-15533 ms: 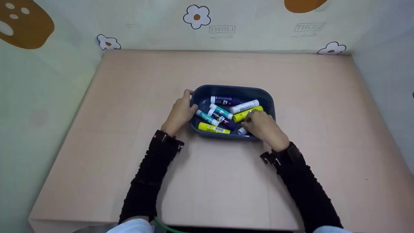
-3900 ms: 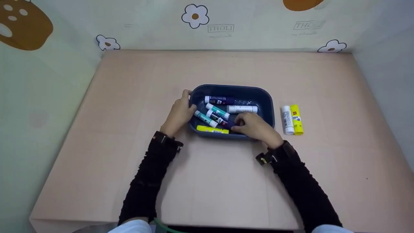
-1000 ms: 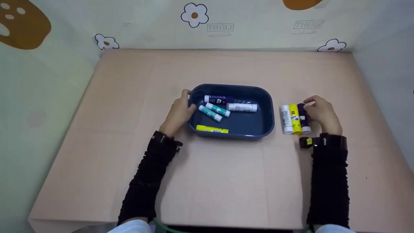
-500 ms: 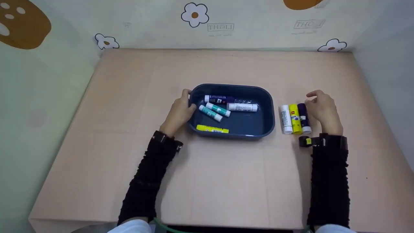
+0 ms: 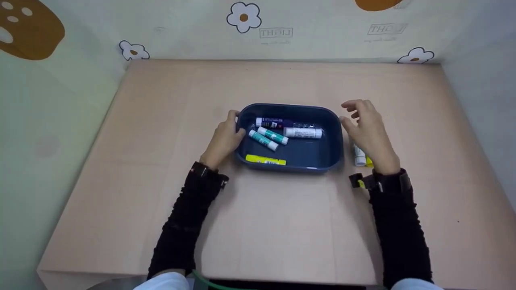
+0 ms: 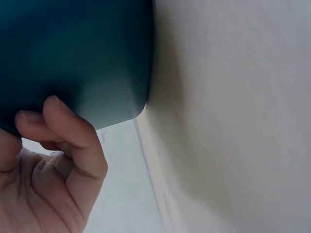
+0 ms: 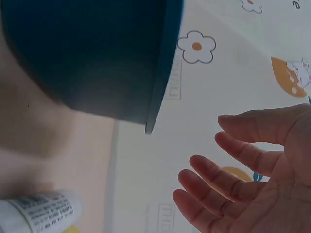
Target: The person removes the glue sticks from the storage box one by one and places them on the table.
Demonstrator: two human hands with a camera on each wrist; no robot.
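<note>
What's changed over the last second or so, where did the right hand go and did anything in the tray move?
The right hand has let go of the purple glue stick it set beside the white glue stick and the yellow one, and swung left, open, to the blue tray's right rim; it now covers most of that row. The left hand still grips the tray's left rim. The five sticks inside have not moved.

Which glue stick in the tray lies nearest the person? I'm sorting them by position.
The yellow stick: it lies alone along the near wall of the tray, while the teal, purple and white ones cluster toward the far side.
</note>
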